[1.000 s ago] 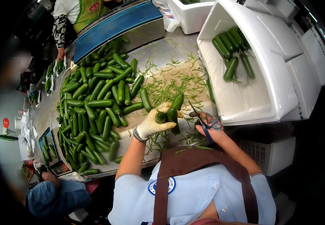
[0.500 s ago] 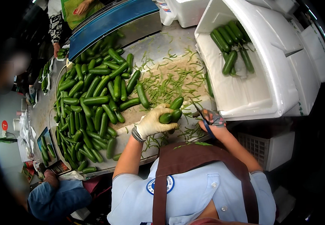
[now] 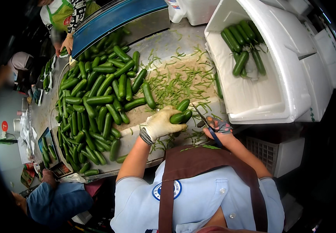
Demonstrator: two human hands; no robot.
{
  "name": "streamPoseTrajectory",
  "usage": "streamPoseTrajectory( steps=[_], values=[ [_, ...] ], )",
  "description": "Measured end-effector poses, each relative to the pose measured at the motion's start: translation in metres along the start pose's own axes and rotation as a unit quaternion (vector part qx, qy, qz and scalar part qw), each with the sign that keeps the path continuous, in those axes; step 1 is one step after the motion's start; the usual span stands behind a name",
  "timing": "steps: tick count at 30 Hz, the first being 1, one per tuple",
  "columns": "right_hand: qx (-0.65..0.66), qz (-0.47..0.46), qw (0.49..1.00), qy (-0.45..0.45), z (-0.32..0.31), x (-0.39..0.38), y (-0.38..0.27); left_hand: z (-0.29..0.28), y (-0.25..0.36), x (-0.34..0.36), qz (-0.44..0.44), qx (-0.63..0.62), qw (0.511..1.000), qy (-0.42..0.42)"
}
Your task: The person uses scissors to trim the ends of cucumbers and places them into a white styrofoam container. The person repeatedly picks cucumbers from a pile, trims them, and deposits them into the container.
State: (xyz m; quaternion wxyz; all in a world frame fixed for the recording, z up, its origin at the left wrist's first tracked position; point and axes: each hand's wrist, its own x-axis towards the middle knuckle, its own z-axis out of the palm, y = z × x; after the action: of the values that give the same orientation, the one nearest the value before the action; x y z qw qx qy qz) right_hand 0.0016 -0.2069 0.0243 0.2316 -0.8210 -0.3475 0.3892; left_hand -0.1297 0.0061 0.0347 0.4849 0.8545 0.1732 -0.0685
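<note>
Head view:
Left hand (image 3: 161, 123): gloved, closed on cucumbers (image 3: 181, 112).
Right hand (image 3: 218, 128): closed on scissors (image 3: 205, 121) (blades just beside the cucumbers).

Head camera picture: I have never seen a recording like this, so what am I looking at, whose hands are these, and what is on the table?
The camera sits on a person's head and looks down, so its wide lens bends straight edges. The arms rising from the bottom are that person's own. The left hand, in a pale glove, grips cucumbers. The right hand holds scissors beside them. A big pile of cucumbers covers the metal table, with thin green trimmings scattered nearby. A white foam box on the right holds a few more. Other workers stand at the far left.
</note>
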Motion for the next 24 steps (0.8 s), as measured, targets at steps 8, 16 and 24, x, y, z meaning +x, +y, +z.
streamPoseTrajectory(
  steps=[8,16,24],
  values=[
    [-0.135,-0.244,0.954,0.105,0.021,0.006,0.018,-0.001,0.017,0.004,-0.063,0.044,0.997,-0.015],
    [-0.039,-0.007,0.998,0.047,0.022,0.021,0.010,-0.019,-0.009,-0.014,-0.064,-0.466,0.882,0.023],
    [0.124,-0.076,0.980,0.133,0.044,0.013,0.021,-0.114,-0.055,-0.080,0.073,-0.773,0.560,0.289]
  ],
)
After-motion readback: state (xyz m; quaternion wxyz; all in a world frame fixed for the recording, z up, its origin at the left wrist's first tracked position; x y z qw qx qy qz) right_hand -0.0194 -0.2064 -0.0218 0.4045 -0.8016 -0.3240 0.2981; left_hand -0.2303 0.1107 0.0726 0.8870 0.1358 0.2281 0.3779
